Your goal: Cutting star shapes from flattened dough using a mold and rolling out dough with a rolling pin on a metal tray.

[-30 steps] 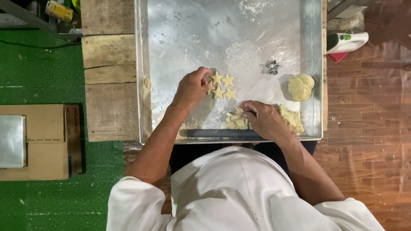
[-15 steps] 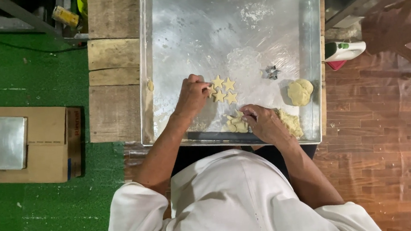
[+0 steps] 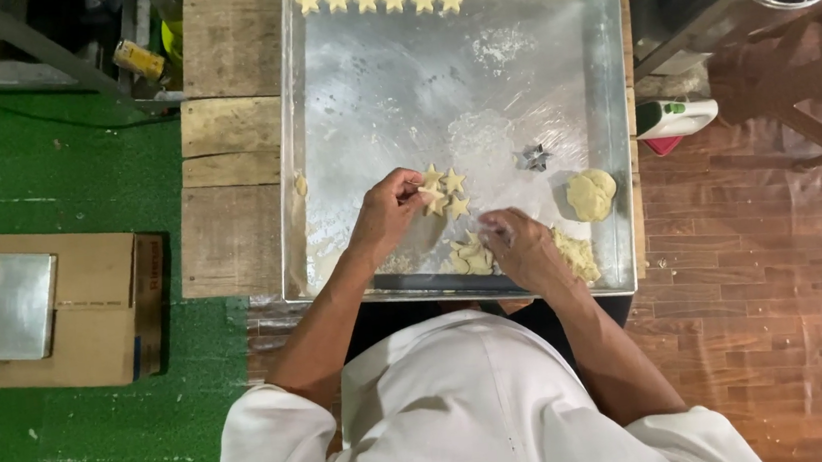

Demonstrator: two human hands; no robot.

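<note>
The right hand (image 3: 518, 248) rests curled on flat dough scraps (image 3: 469, 259) at the near edge of the metal tray (image 3: 556, 66). The left hand (image 3: 387, 213) pinches a star-shaped dough piece (image 3: 434, 191). Farther lies a star cutter (image 3: 533, 157); a brown cardboard box (image 3: 88, 322) sits left.

Six star cookies (image 3: 379, 0) in row, one cutter (image 3: 533, 157)

Pale star-shaped dough cutouts (image 3: 446, 193) — clustered flat, mid-tray.
</note>
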